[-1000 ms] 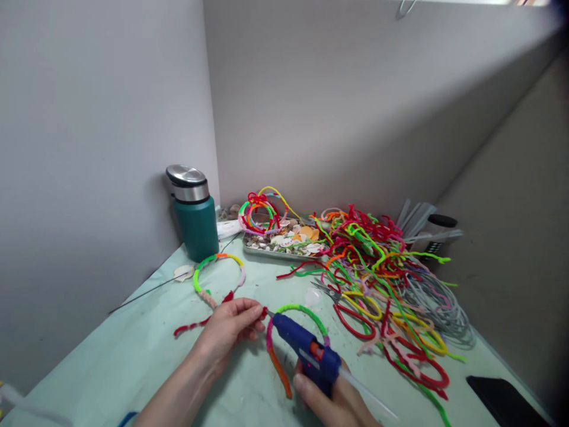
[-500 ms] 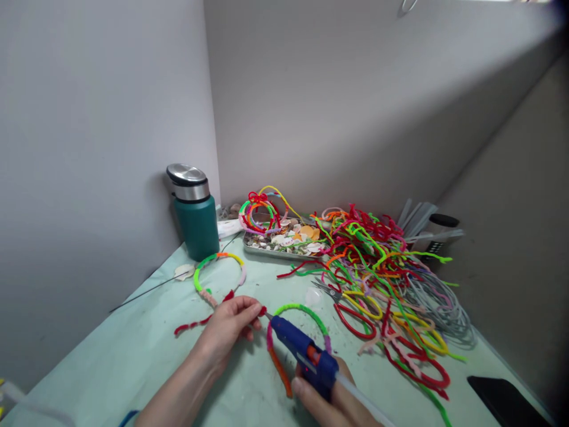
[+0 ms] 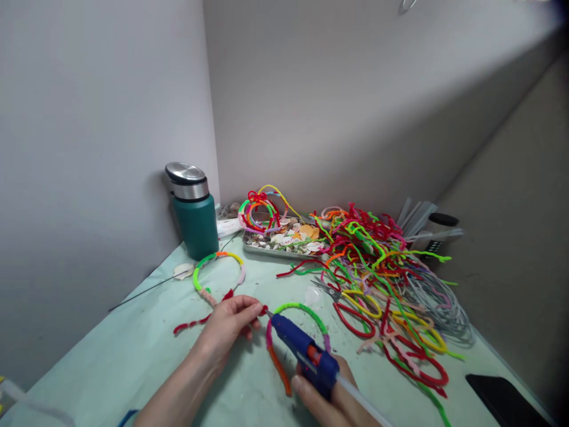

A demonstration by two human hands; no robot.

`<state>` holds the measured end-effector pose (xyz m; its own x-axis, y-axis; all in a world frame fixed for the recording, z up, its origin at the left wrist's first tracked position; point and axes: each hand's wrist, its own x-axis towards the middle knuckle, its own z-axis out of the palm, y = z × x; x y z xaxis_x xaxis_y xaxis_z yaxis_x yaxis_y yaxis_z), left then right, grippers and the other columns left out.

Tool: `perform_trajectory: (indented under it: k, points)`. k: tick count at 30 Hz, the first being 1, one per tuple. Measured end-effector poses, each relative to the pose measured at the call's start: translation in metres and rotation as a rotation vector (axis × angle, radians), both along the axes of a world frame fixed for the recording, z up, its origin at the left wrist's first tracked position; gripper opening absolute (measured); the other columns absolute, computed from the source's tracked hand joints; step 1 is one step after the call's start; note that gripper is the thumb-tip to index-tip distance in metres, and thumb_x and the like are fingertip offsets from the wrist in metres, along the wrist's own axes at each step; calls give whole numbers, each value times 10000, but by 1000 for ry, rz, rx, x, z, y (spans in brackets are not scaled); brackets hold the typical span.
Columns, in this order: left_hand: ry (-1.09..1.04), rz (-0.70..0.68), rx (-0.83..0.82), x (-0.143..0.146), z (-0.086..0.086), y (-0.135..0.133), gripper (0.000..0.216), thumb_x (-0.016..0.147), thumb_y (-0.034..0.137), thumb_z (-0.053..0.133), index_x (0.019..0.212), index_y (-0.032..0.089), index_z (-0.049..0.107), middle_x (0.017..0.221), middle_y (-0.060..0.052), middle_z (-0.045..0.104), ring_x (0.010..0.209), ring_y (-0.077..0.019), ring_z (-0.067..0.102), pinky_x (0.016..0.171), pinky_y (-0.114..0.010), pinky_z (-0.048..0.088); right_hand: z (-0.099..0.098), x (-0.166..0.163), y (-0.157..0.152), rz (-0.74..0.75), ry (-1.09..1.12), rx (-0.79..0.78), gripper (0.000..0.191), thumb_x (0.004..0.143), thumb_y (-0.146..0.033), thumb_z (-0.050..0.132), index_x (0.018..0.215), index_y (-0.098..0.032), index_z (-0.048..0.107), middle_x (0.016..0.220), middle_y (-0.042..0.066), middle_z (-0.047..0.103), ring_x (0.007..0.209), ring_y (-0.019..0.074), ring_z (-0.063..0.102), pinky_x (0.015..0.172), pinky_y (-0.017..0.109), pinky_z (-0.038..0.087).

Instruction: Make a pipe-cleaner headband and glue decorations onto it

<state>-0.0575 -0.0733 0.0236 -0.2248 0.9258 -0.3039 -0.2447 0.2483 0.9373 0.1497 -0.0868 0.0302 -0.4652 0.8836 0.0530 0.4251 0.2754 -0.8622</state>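
The glue gun (image 3: 302,351) is dipping slightly in the gripping right hand (image 3: 331,403), its nozzle pointing up-left at the red pipe cleaner (image 3: 191,325), which the left hand (image 3: 227,327) is pinching beside the ring (image 3: 297,307) on the table (image 3: 133,350).

The glue gun (image 3: 299,346) was blue, trigger (image 3: 315,354) orange. The hoop (image 3: 297,308) was banded green, pink, orange. The flask (image 3: 196,228) was teal, lid (image 3: 185,174) silver; the table cover (image 3: 133,350) pale mint. The pipe-cleaner pile (image 3: 373,261) mixed red, green, yellow, orange, pink.
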Motion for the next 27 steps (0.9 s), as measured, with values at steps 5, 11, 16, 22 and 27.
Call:
perform_trajectory:
  k: [5, 11, 16, 22, 27]
  points:
    - [17, -2, 3, 0, 0, 0, 267, 630, 344, 745, 709, 111, 641, 571, -15, 612, 463, -80, 506, 427, -172, 375, 0, -1, 1, 25, 3, -10, 351, 759, -538, 544, 706, -204, 638, 649, 33, 603, 610, 182, 547, 588, 257, 458]
    - [34, 3, -5, 1, 4, 0, 275, 616, 355, 750, 691, 111, 649, 526, -9, 599, 427, -72, 478, 421, -173, 359, 1, -1, 0, 26, 41, 8, 375, 765, -558, 535, 681, -207, 640, 663, 38, 613, 629, 187, 552, 613, 261, 455]
    - [56, 19, -22, 2, 6, 1, 259, 623, 339, 738, 699, 110, 643, 519, -3, 595, 432, -65, 467, 423, -166, 359, 2, -1, 1, 41, 14, 22, 294, 773, -478, 561, 689, -209, 642, 665, 35, 605, 640, 190, 555, 619, 261, 450]
    - [63, 6, 5, 0, 2, 0, 269, 646, 354, 722, 727, 111, 639, 539, -3, 597, 456, -71, 478, 435, -170, 368, 3, -1, 1, 40, 34, -10, 289, 767, -474, 571, 694, -203, 638, 646, 31, 599, 612, 183, 544, 595, 259, 436]
    - [97, 0, -8, -1, 2, 0, 268, 657, 364, 711, 720, 114, 638, 518, 3, 591, 421, -60, 453, 427, -169, 343, 5, -1, 0, 41, -2, -1, 291, 785, -465, 544, 695, -208, 646, 652, 45, 624, 614, 195, 572, 591, 262, 450]
